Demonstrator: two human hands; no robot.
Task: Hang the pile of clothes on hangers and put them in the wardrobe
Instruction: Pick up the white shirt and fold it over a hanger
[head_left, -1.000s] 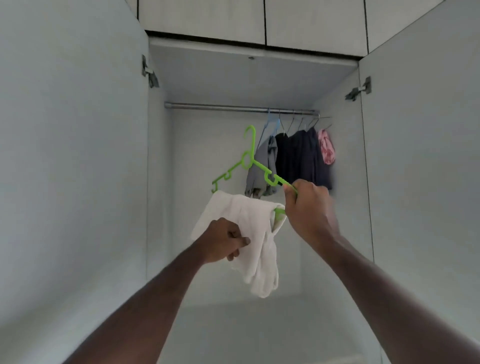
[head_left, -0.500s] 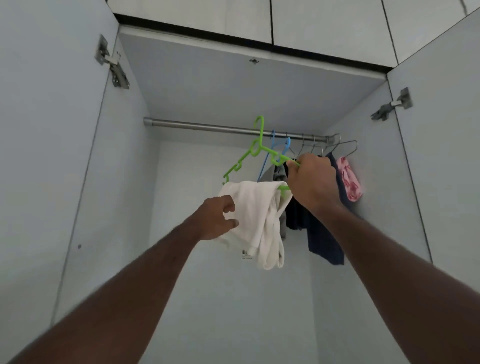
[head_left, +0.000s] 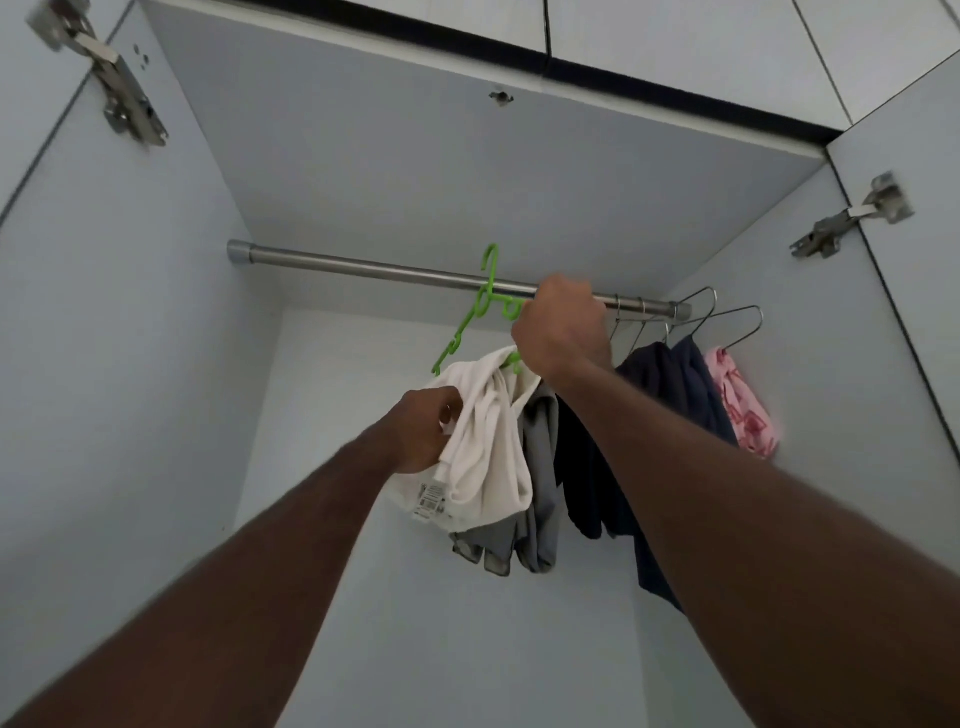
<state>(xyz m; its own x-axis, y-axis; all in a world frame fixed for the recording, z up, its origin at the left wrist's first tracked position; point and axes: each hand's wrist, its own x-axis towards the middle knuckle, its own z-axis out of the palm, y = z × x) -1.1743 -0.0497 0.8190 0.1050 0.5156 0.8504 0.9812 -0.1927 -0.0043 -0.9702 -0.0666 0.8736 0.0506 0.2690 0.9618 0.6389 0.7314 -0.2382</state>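
Gripping green hanger (head_left: 470, 325) – right hand (head_left: 558, 332) hiding its arm, hook's seating on rail (head_left: 363, 269) unclear

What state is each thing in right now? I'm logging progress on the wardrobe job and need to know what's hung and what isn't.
Green hanger: tilted, its hook at the rail; whether it is on cannot be told.
White garment: draped on the green hanger.
Right hand: grips the green hanger.
Left hand: holds the white garment.
Rail: bare on its left part.
Grey garment: hanging.
Dark garments: hanging.
Pink garment: hanging.
Wardrobe doors: open.
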